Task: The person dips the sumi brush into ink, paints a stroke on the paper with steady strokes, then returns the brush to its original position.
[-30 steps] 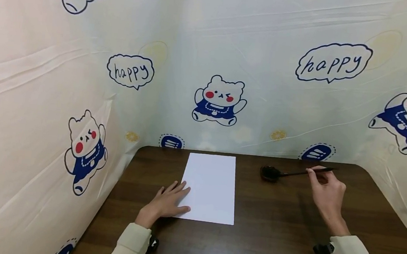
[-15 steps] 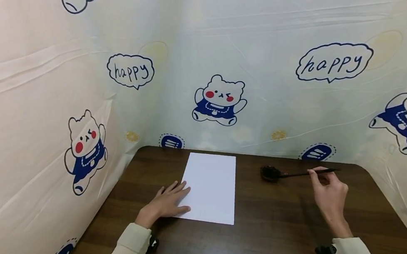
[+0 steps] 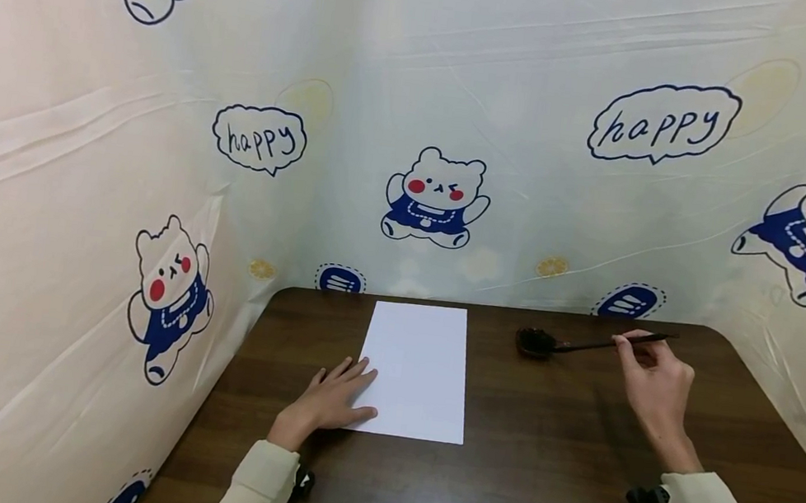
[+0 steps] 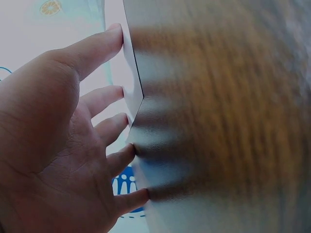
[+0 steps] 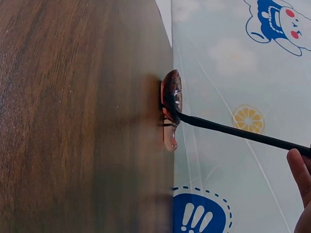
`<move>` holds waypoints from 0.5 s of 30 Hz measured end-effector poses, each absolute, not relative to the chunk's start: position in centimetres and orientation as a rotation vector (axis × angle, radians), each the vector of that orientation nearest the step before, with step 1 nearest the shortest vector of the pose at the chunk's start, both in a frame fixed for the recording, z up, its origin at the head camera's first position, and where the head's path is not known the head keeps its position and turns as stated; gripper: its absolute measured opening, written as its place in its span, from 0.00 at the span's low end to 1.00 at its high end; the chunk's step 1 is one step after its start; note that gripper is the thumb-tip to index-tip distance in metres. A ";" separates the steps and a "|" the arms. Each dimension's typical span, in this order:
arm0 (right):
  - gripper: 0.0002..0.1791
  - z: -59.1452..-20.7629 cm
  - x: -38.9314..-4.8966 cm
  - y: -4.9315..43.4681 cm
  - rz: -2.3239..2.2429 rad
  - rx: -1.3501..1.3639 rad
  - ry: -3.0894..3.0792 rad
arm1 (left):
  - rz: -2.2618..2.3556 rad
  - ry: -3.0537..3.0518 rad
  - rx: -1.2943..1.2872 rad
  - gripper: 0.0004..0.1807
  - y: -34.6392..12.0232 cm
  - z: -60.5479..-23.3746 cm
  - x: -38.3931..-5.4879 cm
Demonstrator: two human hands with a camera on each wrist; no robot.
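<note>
A white sheet of paper (image 3: 419,370) lies on the brown table. My left hand (image 3: 328,401) rests spread on its lower left edge, thumb and some fingertips on the sheet; in the left wrist view the fingertips (image 4: 115,35) press down at the paper's border. Off to the right, my right hand (image 3: 658,390) pinches a thin dark-handled brush (image 3: 590,344) far up its handle. The brush slants down leftward, its head in a small dark dish (image 3: 533,343). Seen from the right wrist, that dish (image 5: 170,97) is glossy reddish brown with a see-through tab, and dark liquid shows inside.
A wood-grain table (image 3: 531,498) fills the lower part of the head view. Behind it and on both sides hangs a pale curtain (image 3: 523,116) printed with bears, orange slices and "happy" bubbles. Each wrist carries a small black device (image 3: 646,502).
My right hand has shifted slightly to the right, drawing the brush handle with it, while the brush head stays at the dish. The left hand and paper keep their place.
</note>
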State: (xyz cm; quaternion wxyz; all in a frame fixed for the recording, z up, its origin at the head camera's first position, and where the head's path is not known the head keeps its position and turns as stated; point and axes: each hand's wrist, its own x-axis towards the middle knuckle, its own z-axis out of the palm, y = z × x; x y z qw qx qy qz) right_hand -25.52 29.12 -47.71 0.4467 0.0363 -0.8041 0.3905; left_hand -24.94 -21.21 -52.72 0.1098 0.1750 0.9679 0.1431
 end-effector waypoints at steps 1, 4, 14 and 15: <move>0.07 -47.6 -25.5 29.1 0.960 0.091 -1.986 | 0.419 2.845 0.514 0.41 -21.2 -52.7 -24.9; 0.07 -47.4 -25.4 29.1 0.946 0.093 -1.971 | 0.413 2.847 0.514 0.41 -21.2 -52.7 -25.0; 0.08 -46.9 -25.2 28.9 0.922 0.115 -1.962 | 0.416 2.839 0.527 0.41 -21.3 -52.6 -25.0; 0.08 -46.9 -25.2 28.8 0.935 0.112 -1.961 | 0.416 2.838 0.526 0.41 -21.3 -52.6 -25.0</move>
